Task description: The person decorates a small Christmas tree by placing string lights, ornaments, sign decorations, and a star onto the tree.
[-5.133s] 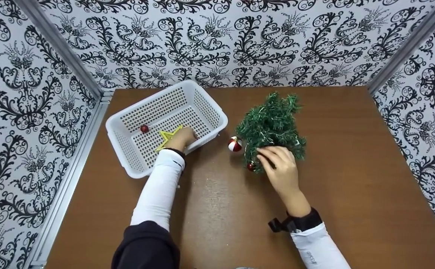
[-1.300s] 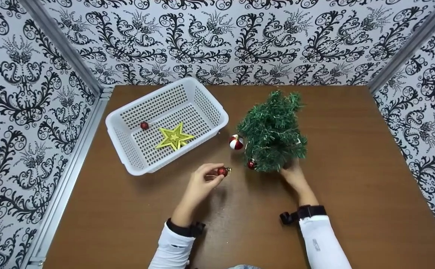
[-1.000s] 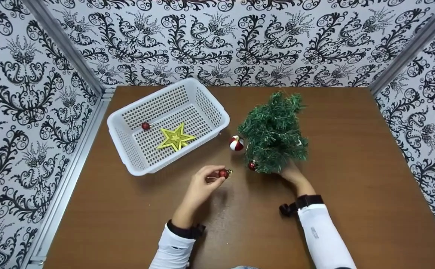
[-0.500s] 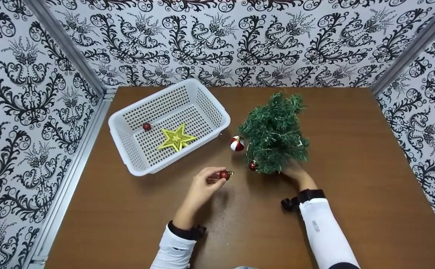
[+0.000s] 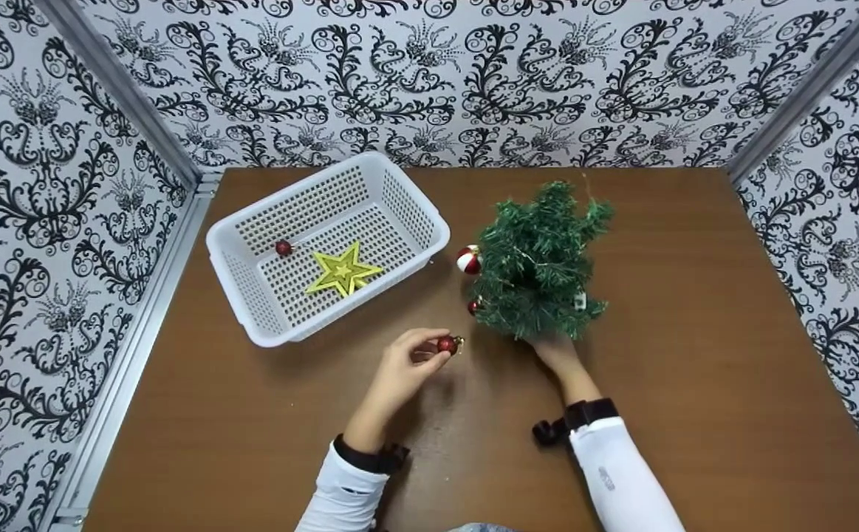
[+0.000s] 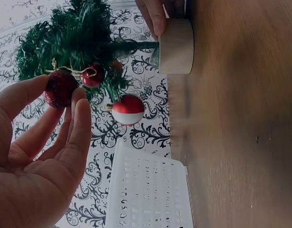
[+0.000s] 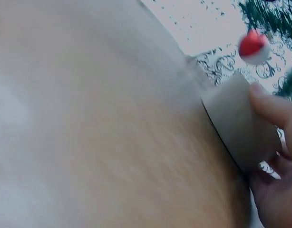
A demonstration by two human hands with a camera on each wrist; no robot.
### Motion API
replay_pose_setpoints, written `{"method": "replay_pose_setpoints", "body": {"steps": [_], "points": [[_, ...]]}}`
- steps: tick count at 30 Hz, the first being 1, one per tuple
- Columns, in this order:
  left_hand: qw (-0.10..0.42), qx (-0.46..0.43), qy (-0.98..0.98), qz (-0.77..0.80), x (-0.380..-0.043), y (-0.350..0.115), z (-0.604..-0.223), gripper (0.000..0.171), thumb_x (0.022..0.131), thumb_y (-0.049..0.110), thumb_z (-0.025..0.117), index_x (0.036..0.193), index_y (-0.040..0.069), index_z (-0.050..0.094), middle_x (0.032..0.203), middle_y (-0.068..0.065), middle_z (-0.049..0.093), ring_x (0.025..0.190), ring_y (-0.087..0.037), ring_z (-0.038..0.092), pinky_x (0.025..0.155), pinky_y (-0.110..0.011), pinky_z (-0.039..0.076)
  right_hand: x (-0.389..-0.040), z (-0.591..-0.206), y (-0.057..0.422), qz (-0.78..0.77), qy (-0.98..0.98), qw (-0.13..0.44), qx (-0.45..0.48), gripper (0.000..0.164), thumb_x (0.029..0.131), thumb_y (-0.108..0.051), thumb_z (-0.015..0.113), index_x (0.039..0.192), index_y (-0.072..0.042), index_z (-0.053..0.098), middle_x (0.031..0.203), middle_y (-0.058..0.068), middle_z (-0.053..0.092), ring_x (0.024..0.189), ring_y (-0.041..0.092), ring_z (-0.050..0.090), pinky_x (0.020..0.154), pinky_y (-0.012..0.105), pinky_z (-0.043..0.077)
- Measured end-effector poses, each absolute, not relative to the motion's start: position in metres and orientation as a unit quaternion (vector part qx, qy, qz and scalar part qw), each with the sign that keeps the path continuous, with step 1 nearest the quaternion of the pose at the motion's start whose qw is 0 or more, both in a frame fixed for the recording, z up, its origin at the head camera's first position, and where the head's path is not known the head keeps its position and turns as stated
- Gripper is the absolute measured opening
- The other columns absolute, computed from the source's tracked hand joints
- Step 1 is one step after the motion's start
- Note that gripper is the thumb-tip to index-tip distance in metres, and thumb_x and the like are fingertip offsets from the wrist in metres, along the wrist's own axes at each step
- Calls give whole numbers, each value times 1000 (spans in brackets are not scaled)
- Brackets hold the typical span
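Observation:
Between thumb and fingertips my left hand [image 5: 399,366] pinches a glittery red bauble [image 6: 60,89] with a gold string loop, held above the table in front of the tree. My right hand [image 5: 558,356] grips the pale round base [image 7: 243,123] of a small green Christmas tree [image 5: 540,266]; in the head view the branches cover that base and the fingers. On the tree's left side hang a red-and-white bauble [image 5: 468,260] and a small shiny red bauble [image 6: 92,76]. The tree stands upright.
Left of the tree is a white perforated basket [image 5: 370,293]. Inside it lie a yellow star [image 5: 343,272] and another red bauble [image 5: 283,247]. Patterned walls enclose the brown table [image 5: 695,332] at the back and sides.
My left hand took the bauble out of the basket and has since stayed in front of the tree. My right hand went from the front branches to the base; the tree has just turned, its baubles shifting backward.

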State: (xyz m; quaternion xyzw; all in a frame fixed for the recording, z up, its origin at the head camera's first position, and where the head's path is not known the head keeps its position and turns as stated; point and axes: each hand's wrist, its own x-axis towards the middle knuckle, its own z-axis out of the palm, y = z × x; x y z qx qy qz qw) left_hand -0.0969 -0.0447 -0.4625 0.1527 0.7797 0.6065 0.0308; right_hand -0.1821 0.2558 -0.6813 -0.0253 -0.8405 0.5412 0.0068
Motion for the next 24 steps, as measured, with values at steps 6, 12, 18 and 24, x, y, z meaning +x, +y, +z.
{"method": "replay_pose_setpoints", "body": {"steps": [6, 12, 18, 24], "points": [[37, 151, 781, 605, -96, -43, -463, 29, 78, 0, 64, 106, -9, 59, 102, -24, 57, 89, -35, 59, 78, -37, 51, -151, -600, 206, 465, -874, 127, -56, 42, 79, -19, 66, 112, 2, 49, 113, 14, 51, 103, 20, 46, 91, 30, 37], [42, 151, 782, 603, -94, -41, -464, 29, 79, 1, 64, 106, -9, 59, 101, -23, 57, 88, -34, 59, 78, -39, 50, -147, -592, 187, 557, -795, 237, -28, 41, 72, -8, 73, 107, -1, 52, 103, 8, 55, 88, 12, 46, 77, 23, 40], [43, 151, 781, 604, -93, -39, -462, 29, 79, 1, 64, 106, -8, 60, 102, -23, 57, 88, -34, 58, 79, -42, 50, -145, -591, 183, 539, -804, 245, -63, 45, 72, -8, 72, 109, 1, 49, 104, 10, 53, 89, 14, 46, 79, 29, 40], [37, 150, 779, 607, -93, -39, -462, 28, 79, 1, 64, 105, -7, 60, 102, -23, 58, 88, -34, 59, 78, -41, 50, -142, -591, 187, 554, -795, 236, -74, 56, 71, -10, 73, 117, 1, 44, 111, 11, 51, 95, 15, 45, 84, 31, 40]]}}
